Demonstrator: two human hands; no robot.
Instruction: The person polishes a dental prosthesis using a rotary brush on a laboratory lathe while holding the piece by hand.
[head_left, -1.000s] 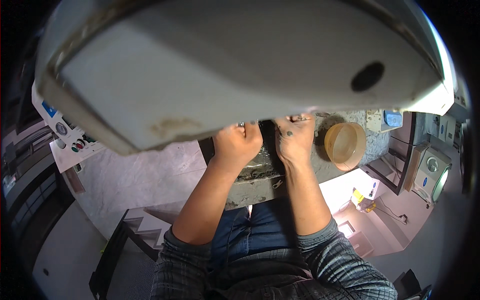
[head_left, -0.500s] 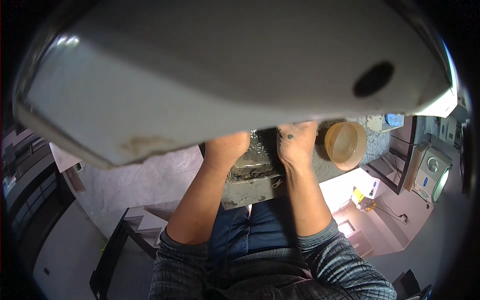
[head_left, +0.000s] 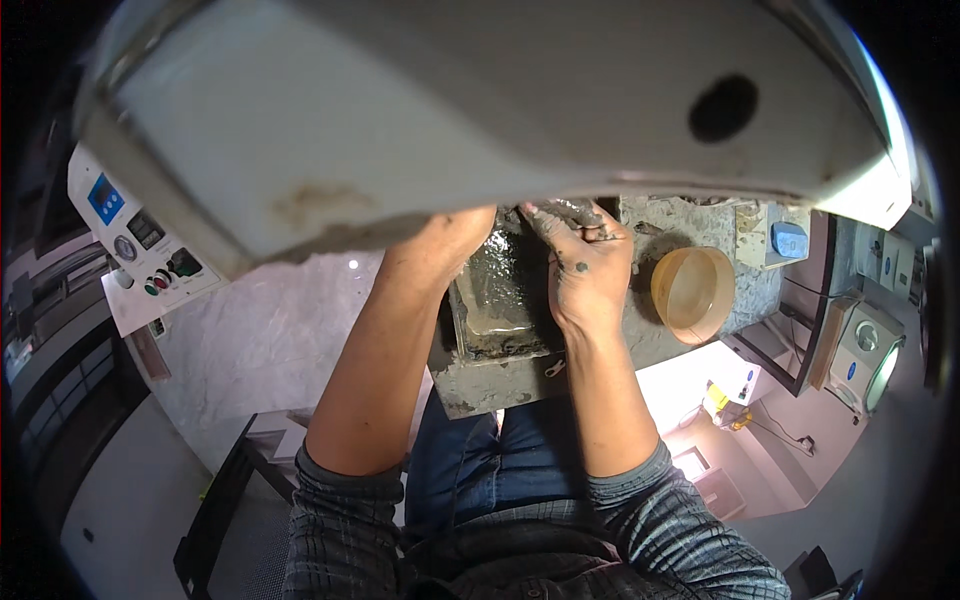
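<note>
A shallow tray (head_left: 492, 338) with a dark, wet, shiny surface lies in front of me on a grey, stained worktop (head_left: 490, 385). My left hand (head_left: 462, 235) is above its left side, its fingers hidden behind a large pale panel (head_left: 330, 130). Grey slurry smears my right hand (head_left: 592, 262), which is over the tray's right side. Its thumb points up and left, and its fingers curl against a wet, dark grey thing too covered to name. A small metal piece (head_left: 555, 369) lies by the tray's near edge.
To the right stands a translucent yellow bowl (head_left: 692, 296). Beyond it, a blue block (head_left: 789, 240) sits on a pale box. A control box (head_left: 145, 250) with buttons and displays is at the left. The pale panel overhangs the far part of the worktop.
The pale panel now covers less of the view, revealing more of the tray, my right hand's fingers and the control box. My left forearm has shifted slightly left, and both hands sit a little farther away.
</note>
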